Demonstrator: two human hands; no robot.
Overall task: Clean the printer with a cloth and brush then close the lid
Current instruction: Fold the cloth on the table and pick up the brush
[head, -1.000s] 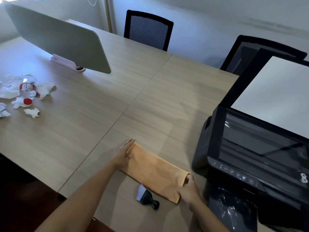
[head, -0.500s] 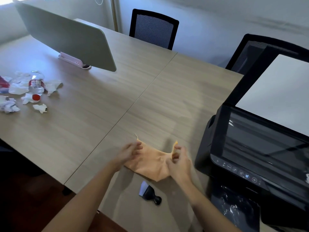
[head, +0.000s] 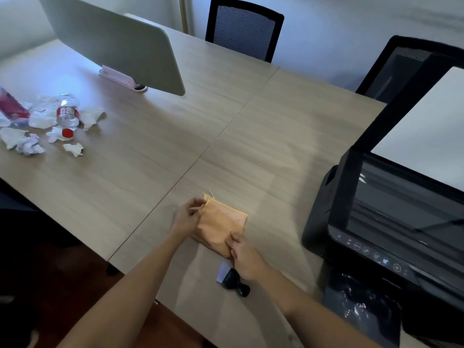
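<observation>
An orange cloth [head: 221, 223], folded into a small square, lies on the wooden table [head: 155, 156] near its front edge. My left hand [head: 187, 218] pinches the cloth's far left corner. My right hand [head: 247, 258] grips its near right corner. Just under my right hand lies a small black brush [head: 232, 278] with a pale bristle end. To the right stands the black printer [head: 391, 222], its scanner lid [head: 424, 126] raised and the glass exposed.
Crumpled tissues [head: 27, 144] and a plastic bottle with a red cap [head: 67, 115] lie at the table's left. A grey-green divider panel [head: 113, 43] stands at the back. Two black mesh chairs [head: 243, 28] are behind the table. A black plastic bag [head: 361, 305] sits under the printer's front.
The cloth lay stretched out long; both hands brought its ends together and folded it into a small square. The view has shifted slightly to the left.
</observation>
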